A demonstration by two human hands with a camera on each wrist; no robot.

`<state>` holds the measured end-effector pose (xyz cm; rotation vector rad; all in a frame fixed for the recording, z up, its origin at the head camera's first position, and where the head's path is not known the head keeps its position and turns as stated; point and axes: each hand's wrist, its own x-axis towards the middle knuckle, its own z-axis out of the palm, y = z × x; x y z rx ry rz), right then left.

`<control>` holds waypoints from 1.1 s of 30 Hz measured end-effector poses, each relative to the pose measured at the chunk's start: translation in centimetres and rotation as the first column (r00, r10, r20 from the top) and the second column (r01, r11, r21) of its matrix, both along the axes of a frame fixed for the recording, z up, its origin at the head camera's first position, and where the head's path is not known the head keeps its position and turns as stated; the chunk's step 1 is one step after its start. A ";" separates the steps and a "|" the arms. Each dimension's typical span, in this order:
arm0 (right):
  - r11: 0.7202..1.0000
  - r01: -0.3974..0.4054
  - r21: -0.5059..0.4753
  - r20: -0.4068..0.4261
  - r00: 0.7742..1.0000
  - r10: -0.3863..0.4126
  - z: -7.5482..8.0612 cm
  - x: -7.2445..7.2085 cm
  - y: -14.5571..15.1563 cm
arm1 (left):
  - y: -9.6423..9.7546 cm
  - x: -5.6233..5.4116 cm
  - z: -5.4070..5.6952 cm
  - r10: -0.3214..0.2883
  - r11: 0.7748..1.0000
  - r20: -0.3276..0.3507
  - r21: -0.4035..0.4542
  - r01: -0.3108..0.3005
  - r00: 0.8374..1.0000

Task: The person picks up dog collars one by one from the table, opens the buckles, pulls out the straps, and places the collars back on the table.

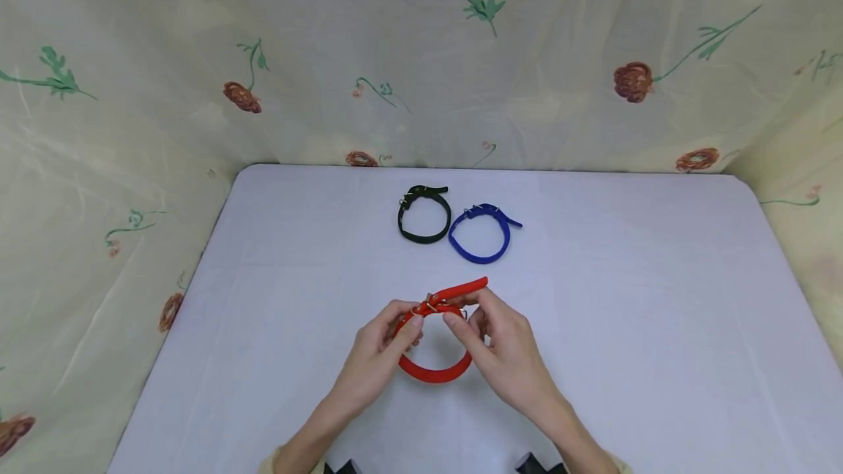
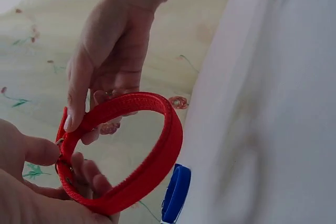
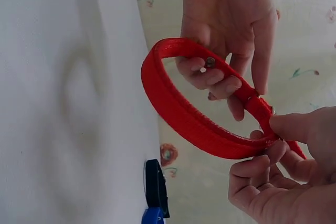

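A red buckled collar [image 1: 435, 374], closed into a ring, is held up above the table by both hands. My left hand [image 1: 372, 360] grips its left side, thumb and fingers close to the metal buckle [image 1: 431, 304]. At the right of the buckle, my right hand [image 1: 514, 353] pinches the band between thumb and fingers. The strap's free end [image 1: 470, 288] sticks out past the buckle toward the upper right. Both wrist views show the collar's wide band [image 2: 142, 182] hanging clear of the tabletop, its shadow falling on the white surface.
Beyond the hands, a dark green collar [image 1: 424, 239] and a blue collar [image 1: 481, 260] lie side by side on the white table [image 1: 626, 298]. Flower-patterned cloth [image 1: 316, 42] hangs behind the table's far edge and along both sides.
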<state>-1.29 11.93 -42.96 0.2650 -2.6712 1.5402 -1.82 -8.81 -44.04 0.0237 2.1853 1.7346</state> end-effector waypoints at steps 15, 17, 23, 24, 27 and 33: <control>1.000 0.008 -0.016 0.032 0.999 -0.008 0.0 0.1 -0.3 | 0.2 0.0 0.0 0.045 0.999 -0.009 -0.003 -0.045 0.999; 1.000 0.014 -0.017 0.028 1.000 -0.013 0.0 0.1 -0.3 | 0.3 0.0 0.1 0.066 0.998 0.001 -0.009 -0.066 0.998; 0.999 0.035 -0.005 0.014 0.999 -0.035 0.1 0.1 -0.4 | 0.5 -0.1 0.0 0.106 0.994 0.071 -0.002 -0.106 0.992; 0.999 0.036 -0.003 0.012 0.999 -0.036 0.1 0.1 -0.4 | 0.6 -0.2 -0.1 0.106 0.994 0.080 0.000 -0.107 0.991; 0.999 0.038 -0.003 0.014 0.999 -0.038 0.1 0.1 -0.4 | 0.6 -0.2 -0.2 0.103 0.995 0.093 -0.001 -0.104 0.990; 1.000 0.028 -0.003 0.038 0.999 -0.028 0.2 0.2 -0.3 | 0.6 0.0 -0.1 0.071 0.997 0.060 -0.040 -0.069 0.996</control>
